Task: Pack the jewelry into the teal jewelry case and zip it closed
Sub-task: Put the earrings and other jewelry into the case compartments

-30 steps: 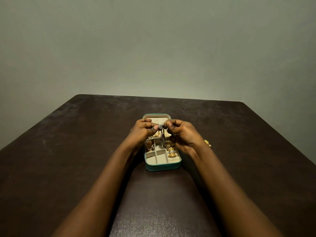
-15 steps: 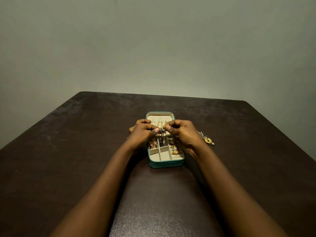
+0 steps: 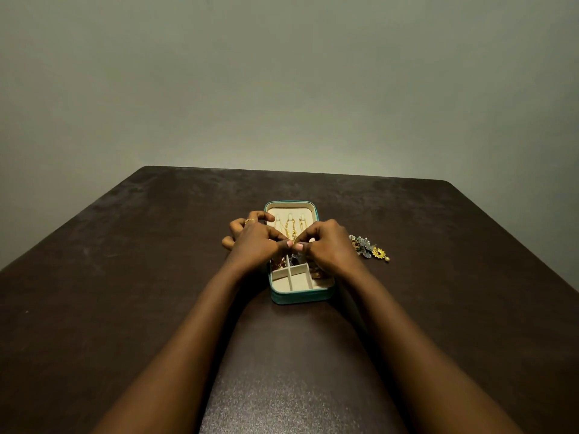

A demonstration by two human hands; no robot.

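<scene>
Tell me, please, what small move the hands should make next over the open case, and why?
Probably lower and release the dark jewelry piece into the compartment beneath it. The left hand and right hand both pinch its top just above the open teal case, and its lower end seems to hang among the dividers. Other loose jewelry waits on the table beside the case.

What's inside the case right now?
Gold chains hang in the lid; the two near compartments look empty; gold pieces lie farther back. The left hand and right hand, pinching a dark piece, cover the middle compartments.
</scene>
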